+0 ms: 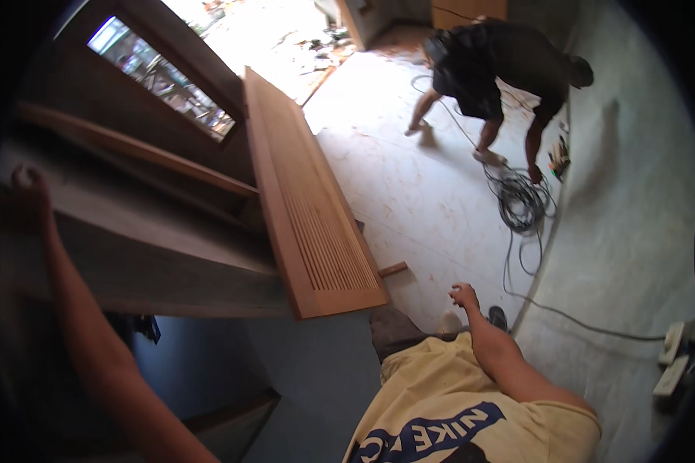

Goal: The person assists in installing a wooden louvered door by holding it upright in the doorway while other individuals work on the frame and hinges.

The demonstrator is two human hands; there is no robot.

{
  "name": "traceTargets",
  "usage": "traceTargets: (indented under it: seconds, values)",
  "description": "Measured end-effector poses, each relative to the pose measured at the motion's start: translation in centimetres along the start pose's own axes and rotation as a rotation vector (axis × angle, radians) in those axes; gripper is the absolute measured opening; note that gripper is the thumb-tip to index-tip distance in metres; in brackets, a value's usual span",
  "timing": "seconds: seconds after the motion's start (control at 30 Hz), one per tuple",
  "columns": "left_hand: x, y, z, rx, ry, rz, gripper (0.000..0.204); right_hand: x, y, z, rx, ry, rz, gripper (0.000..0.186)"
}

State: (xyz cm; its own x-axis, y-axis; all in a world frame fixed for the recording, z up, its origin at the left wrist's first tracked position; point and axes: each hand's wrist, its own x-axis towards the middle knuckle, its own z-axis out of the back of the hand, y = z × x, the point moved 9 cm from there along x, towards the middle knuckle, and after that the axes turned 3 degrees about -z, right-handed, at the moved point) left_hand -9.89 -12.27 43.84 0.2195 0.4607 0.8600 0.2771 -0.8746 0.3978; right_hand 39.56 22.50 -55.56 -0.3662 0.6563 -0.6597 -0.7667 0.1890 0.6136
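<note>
Spreading both arms, the person stands just by the near end of a slatted wooden panel (pixel 309 208), which slants beside a grey ledge (pixel 170 224), seemingly set there so that the ledge backs it; where its weight bears cannot be told. The right hand (pixel 464 296) hangs in the air to the right of the panel's near end, apart from it, its fingers loosely bent, partly spread and holding nothing, perhaps held out for balance. The left hand (pixel 29 184) is well to the left of the panel, over the dim side of the ledge; its fingers are curled, but whether they grip or press on anything cannot be told, though the stretch suggests steadying. A short wooden stick (pixel 394 269) juts out by the panel's near right corner, possibly as a spacer, though its contact is unclear. To the right of the panel, on the pale floor (pixel 409 193), lies a black cable coil (pixel 521 204), looped probably to gather its slack, with a length running to pale power strips (pixel 672 363) farther right. Beyond the panel's right side a co-worker (pixel 510 65) bends low, apparently to bring one hand (pixel 534 174) down to the coil.
</note>
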Motion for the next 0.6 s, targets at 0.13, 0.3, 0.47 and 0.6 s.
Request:
traceTargets:
  seconds: [0.13,0.3,0.47,0.6]
  values:
    - [-1.0,1.5,-2.5,0.064,0.015,-0.046,0.029,0.5,0.0,-1.3,-0.031,0.076,-0.006,0.039]
    - [-2.3,0.5,-0.4,-0.029,0.074,0.071,0.026,-1.2,0.8,-0.6,0.038,0.099,-0.081,0.04]
    - [-1.1,-0.2,1.3,-0.039,0.098,0.092,0.026,-1.6,0.9,0.2,0.066,0.074,-0.103,0.04]
    - [-1.3,0.7,1.4,-0.026,0.094,0.074,0.027,-1.6,1.3,0.0,0.054,0.104,-0.08,0.041]
